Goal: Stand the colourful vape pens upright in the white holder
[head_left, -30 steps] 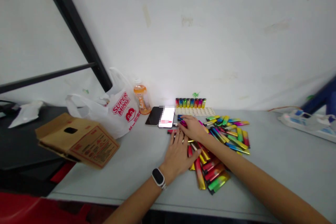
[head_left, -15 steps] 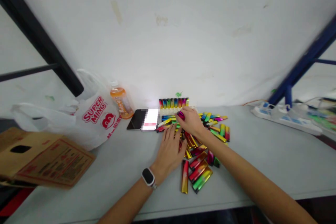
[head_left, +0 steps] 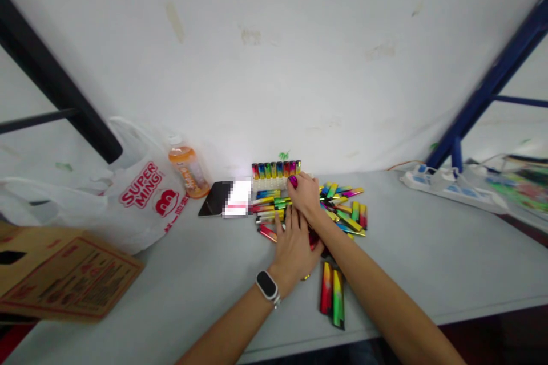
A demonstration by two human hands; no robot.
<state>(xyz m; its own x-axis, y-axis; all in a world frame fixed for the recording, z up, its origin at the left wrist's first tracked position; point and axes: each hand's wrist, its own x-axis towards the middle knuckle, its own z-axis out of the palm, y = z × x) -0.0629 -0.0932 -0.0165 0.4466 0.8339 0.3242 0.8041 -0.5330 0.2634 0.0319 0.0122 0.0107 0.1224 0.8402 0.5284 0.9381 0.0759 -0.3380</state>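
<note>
Half a second ago several loose lighters lay fanned at the desk's near side; now just two stand clear there, one metallic red-and-yellow lighter (head_left: 326, 288) and one metallic green-and-yellow lighter (head_left: 338, 299), side by side, while the left hand (head_left: 295, 248) has slid rightward across the heap. From where I stand, that hand is laid out nearly flat, fingers a little apart, over the heap of slim, shiny, rainbow-coloured lighters (head_left: 349, 220); whether it grips any beneath the palm I cannot tell. A pale-framed watch with a dark oblong face (head_left: 267, 285) circles its wrist. Beyond it the right hand (head_left: 305, 194) is closed, with a glossy purple lighter (head_left: 293, 181) pinched at its fingertips, just by the white tray with rows of holes (head_left: 274, 184); I cannot tell whether lighter and tray touch. Along the tray's far side stand eight multicoloured upright lighters (head_left: 273, 170) in a close row. To the left, on the grey desk (head_left: 398, 251), are a black flat device (head_left: 216, 199), an orange-filled clear bottle (head_left: 188, 171) and a white plastic bag with red lettering (head_left: 145, 194).
</note>
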